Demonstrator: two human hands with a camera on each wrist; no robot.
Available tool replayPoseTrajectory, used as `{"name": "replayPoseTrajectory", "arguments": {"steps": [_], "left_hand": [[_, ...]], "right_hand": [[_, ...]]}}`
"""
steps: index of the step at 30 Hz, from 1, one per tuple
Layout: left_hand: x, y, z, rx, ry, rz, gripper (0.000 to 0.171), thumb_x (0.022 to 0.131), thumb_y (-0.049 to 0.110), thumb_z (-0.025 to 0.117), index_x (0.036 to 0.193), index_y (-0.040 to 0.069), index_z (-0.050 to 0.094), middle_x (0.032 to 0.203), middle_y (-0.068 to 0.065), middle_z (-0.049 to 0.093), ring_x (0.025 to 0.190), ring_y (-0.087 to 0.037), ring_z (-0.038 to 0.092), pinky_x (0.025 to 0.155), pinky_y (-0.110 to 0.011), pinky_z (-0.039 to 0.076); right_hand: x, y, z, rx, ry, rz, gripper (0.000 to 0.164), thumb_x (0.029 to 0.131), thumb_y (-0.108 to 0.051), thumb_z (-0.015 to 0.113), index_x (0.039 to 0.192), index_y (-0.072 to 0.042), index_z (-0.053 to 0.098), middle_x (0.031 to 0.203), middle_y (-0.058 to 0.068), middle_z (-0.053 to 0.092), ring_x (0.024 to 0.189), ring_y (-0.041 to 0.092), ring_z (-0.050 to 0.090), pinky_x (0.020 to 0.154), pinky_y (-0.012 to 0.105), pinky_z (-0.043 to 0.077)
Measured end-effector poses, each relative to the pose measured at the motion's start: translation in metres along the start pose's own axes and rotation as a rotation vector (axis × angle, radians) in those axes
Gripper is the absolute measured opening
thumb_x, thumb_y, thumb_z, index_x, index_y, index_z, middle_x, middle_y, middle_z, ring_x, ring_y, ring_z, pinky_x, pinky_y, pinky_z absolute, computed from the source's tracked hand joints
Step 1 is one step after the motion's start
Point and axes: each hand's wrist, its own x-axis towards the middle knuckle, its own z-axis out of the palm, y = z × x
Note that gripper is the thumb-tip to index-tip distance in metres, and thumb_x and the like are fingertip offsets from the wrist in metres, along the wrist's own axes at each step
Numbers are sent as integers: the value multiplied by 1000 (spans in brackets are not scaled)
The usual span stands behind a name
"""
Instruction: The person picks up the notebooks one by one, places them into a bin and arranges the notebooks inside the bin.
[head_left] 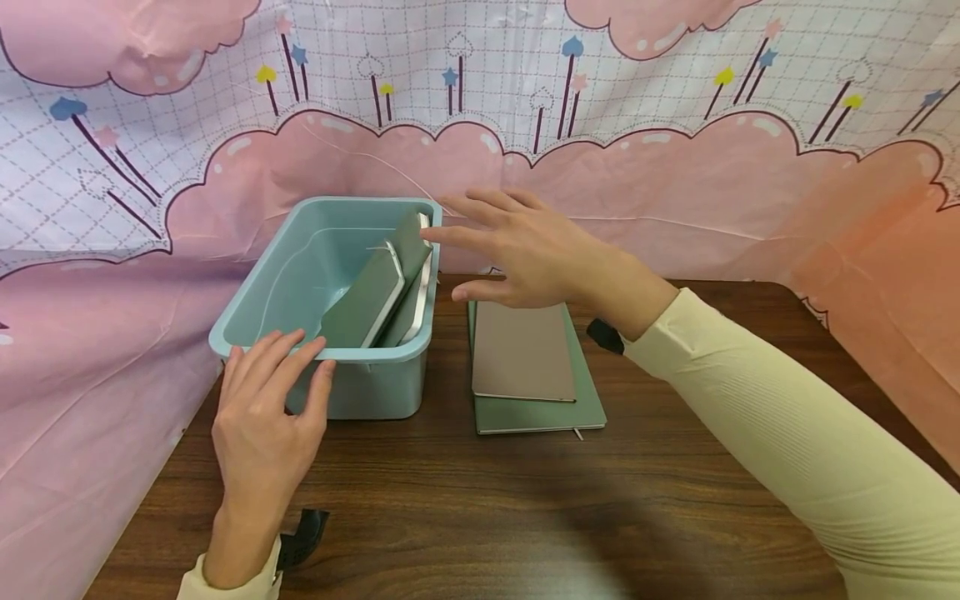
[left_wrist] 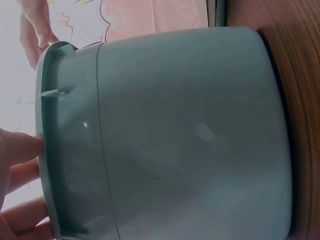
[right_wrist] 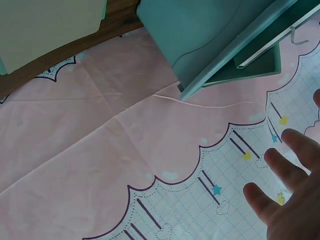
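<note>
A light blue plastic bin (head_left: 375, 390) stands on the left of the table. Inside it, green notebooks (head_left: 360, 304) lean against the right wall, their pale page edges showing. My left hand (head_left: 266, 417) rests its fingertips on the bin's near rim; in the left wrist view the thumb (left_wrist: 22, 147) meets the rim's edge. With fingers spread and nothing held, my right hand (head_left: 525, 246) hovers by the bin's right rim. Below and right of the bin lies a brown notebook (head_left: 521, 350) on top of a larger green notebook (head_left: 540, 417).
The dark wood table (head_left: 450, 517) carries everything. Behind it hangs a pink and white patterned cloth (head_left: 637, 183), which also runs down both sides. A short ribbon (head_left: 578, 433) sticks out from the lower notebook. Black straps (head_left: 303, 537) show at the wrists.
</note>
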Motion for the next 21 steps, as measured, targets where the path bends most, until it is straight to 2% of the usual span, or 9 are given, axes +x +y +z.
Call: {"name": "replayPoseTrajectory", "arguments": {"steps": [7, 12, 21], "left_hand": [[0, -1, 0, 0, 4, 6, 23, 96, 19, 78, 117, 10, 82, 122, -15, 78, 125, -39, 67, 121, -68, 36], [0, 0, 0, 3, 2, 2, 23, 96, 19, 78, 117, 10, 82, 122, -15, 78, 125, -38, 67, 121, -67, 36], [1, 0, 0, 6, 1, -9, 23, 94, 18, 79, 116, 10, 83, 122, -15, 78, 125, -38, 67, 121, -67, 36]], "right_hand": [[-7, 5, 5, 39, -20, 50, 75, 101, -66, 58, 166, -36, 35, 178, 7, 24, 164, 33, 24, 131, 64, 19], [-14, 8, 12, 67, -23, 82, 76, 100, -68, 58, 166, -35, 35, 178, 7, 24, 165, 34, 23, 131, 65, 19], [-27, 18, 38, 109, -64, 153, 78, 100, -71, 56, 167, -37, 33, 179, 6, 20, 165, 36, 22, 131, 66, 19]]}}
